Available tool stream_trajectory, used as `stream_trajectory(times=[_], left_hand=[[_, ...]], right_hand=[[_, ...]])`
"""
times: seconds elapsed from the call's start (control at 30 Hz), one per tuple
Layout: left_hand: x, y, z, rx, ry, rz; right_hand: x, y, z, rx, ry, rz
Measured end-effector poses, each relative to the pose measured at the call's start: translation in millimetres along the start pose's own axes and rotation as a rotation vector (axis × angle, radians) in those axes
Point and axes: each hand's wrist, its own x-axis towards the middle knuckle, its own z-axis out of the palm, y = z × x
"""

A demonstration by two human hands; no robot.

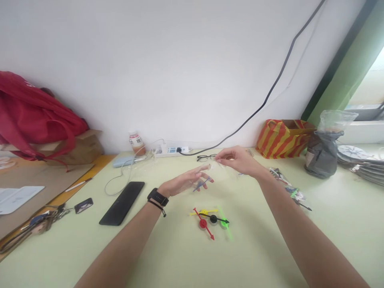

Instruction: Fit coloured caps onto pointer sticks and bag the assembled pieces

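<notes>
My left hand [186, 181], wearing a black watch [158, 197], holds a blue spinner arrow [201, 184] at its fingers. My right hand [235, 160] is closed in a pinch on a clear plastic bag [214, 169], which stretches toward my left fingertips; its outline is faint. On the table below both hands, several spinner arrows lie in a cluster: a red spinner arrow [203, 224], a black spinner arrow [213, 219], a yellow spinner arrow [204, 212] and a green spinner arrow [224, 224]. Some of them overlap.
A black phone [122, 203] lies left of my hands. Glasses [204, 158] and a power strip [172, 150] sit near the wall. Packaged small parts [295, 194] lie beyond my right forearm. Farther right stand a striped bag [280, 140] and a grey bag [321, 154].
</notes>
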Motion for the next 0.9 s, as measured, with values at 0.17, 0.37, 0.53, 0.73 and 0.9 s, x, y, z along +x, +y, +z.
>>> stream_trajectory(times=[0.17, 0.37, 0.53, 0.73, 0.9], left_hand=[[1, 0, -1, -0.030, 0.005, 0.003], [0, 2, 2, -0.074, -0.011, 0.033], [-4, 4, -5, -0.071, 0.000, 0.025], [-4, 2, -18, -0.229, 0.349, 0.101], [-2, 2, -15, -0.181, 0.534, -0.023]], right_hand=[[-1, -3, -1, 0.014, 0.095, 0.010], [0, -4, 0, -0.106, -0.060, -0.077], [-2, -9, -2, -0.093, -0.041, -0.093], [-6, -5, -4, -0.186, -0.040, 0.121], [-8, 13, 28, -0.112, -0.781, 0.382]])
